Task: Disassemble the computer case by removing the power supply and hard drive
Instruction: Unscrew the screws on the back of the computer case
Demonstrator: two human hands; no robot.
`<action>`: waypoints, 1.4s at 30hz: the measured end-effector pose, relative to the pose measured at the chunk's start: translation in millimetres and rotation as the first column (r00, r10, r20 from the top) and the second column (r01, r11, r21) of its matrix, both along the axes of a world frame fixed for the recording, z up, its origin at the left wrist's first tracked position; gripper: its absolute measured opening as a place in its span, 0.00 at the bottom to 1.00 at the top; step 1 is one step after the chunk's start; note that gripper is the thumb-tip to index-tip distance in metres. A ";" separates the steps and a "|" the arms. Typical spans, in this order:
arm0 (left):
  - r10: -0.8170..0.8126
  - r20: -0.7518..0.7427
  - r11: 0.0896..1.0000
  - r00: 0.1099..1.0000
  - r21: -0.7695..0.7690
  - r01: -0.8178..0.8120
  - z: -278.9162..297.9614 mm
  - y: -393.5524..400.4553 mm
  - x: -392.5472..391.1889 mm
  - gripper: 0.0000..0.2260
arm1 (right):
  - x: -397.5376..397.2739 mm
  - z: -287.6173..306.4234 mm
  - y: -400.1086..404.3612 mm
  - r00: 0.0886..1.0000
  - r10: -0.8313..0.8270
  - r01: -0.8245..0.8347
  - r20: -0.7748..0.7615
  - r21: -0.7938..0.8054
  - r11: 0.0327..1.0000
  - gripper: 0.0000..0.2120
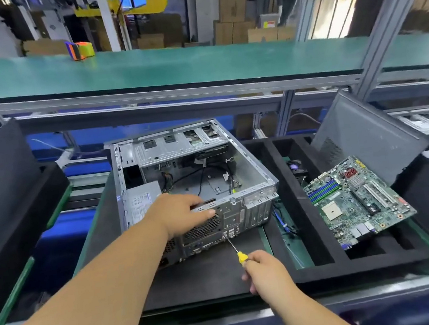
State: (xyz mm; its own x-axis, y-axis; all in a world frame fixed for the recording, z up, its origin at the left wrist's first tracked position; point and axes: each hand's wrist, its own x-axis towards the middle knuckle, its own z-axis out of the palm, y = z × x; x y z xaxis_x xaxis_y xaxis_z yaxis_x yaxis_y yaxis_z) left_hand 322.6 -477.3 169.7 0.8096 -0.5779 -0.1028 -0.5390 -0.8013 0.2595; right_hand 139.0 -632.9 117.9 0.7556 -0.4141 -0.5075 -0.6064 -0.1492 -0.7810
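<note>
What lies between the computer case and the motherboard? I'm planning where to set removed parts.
Head view: a black foam divider and blue cables.

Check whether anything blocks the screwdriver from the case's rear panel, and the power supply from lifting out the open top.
Nothing blocks the screwdriver: the right hand has its tip at the case's rear panel. The left hand grips that panel's top edge beside the power supply, partly over its near end. Cables lie against its far side.
</note>
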 end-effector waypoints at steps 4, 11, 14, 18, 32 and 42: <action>-0.036 0.048 0.999 0.998 -0.008 0.037 -0.3 0.1 1.1 0.27 | 3.7 -0.4 2.6 1.000 -0.015 0.015 -0.001 -0.025 1.000 0.07; -0.062 0.038 0.998 0.997 -0.005 0.062 -1.8 -0.3 2.0 0.22 | 6.4 -2.0 8.5 1.000 -0.010 0.010 -0.005 0.012 1.000 0.07; -0.062 0.044 0.998 0.997 -0.004 0.063 -1.6 -0.9 3.3 0.22 | 6.6 -4.3 7.9 1.000 -0.025 0.024 0.019 0.038 0.999 0.07; -0.069 0.040 0.998 0.997 -0.011 0.069 0.0 -0.9 2.7 0.21 | 10.0 -12.3 9.3 0.999 -0.027 0.024 0.035 0.079 0.997 0.07; -0.062 -0.034 0.998 0.997 -0.020 0.061 -0.5 -0.1 6.3 0.21 | 11.6 -32.7 7.2 0.948 -0.292 0.313 -0.130 0.557 0.769 0.05; -0.074 -0.016 0.997 0.997 -0.036 0.073 -1.4 -0.9 5.2 0.23 | 13.0 -40.8 2.6 0.943 -0.281 0.328 -0.176 0.629 0.705 0.18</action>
